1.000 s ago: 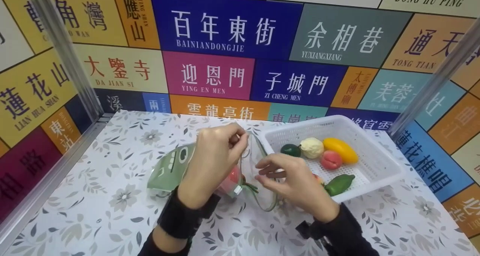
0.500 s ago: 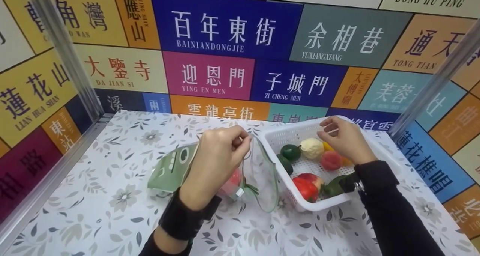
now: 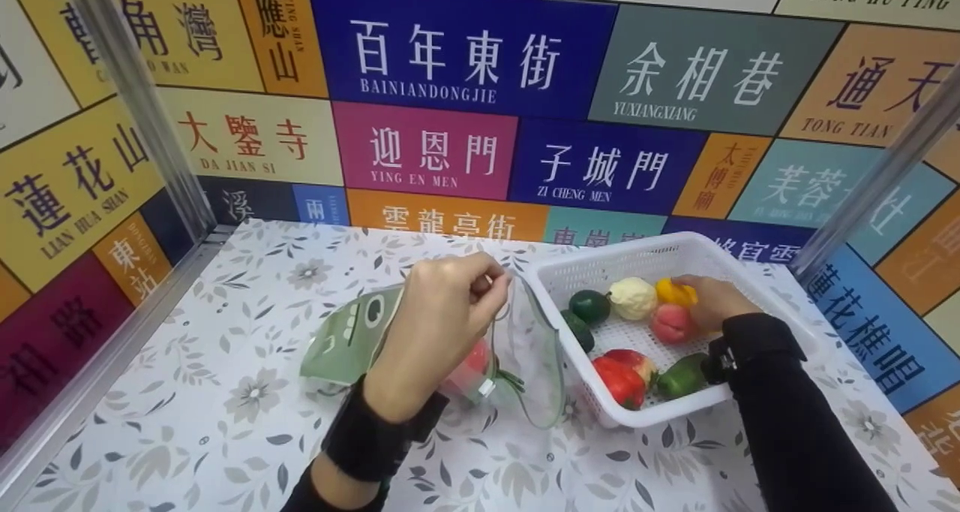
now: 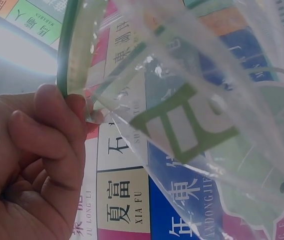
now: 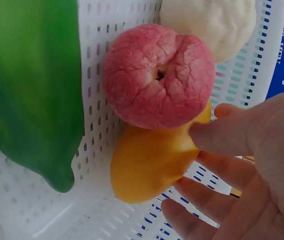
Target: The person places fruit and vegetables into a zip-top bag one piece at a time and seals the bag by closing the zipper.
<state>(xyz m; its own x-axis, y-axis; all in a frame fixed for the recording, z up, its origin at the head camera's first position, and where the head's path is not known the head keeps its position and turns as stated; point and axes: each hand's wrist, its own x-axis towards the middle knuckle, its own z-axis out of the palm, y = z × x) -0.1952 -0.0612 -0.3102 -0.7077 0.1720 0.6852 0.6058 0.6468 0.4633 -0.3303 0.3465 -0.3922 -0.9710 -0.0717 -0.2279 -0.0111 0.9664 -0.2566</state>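
My left hand (image 3: 442, 324) pinches the green-edged opening of a clear plastic bag (image 4: 191, 130) printed with a green cartoon face. Inside the bag a red item (image 3: 475, 358) shows partly, with green stalks near it; my hand and wrist hide the rest. Over in the white basket (image 3: 626, 418), my right hand (image 3: 718, 303) has thumb and fingers around a yellow mango (image 5: 151, 162). A wrinkled pink peach (image 5: 159, 75) lies against the mango, partly covering it in the right wrist view.
Also in the basket are a lumpy cream-coloured fruit (image 3: 632, 299), dark green fruits (image 3: 589, 306), a red pepper (image 3: 619, 380) and a green pepper (image 3: 681, 377). Sign-covered panels (image 3: 465, 54) rise behind the floral tabletop (image 3: 225, 437).
My right hand has left the bag's opening, moved right over the basket and lowered onto the mango. The left hand keeps its pinch on the bag.
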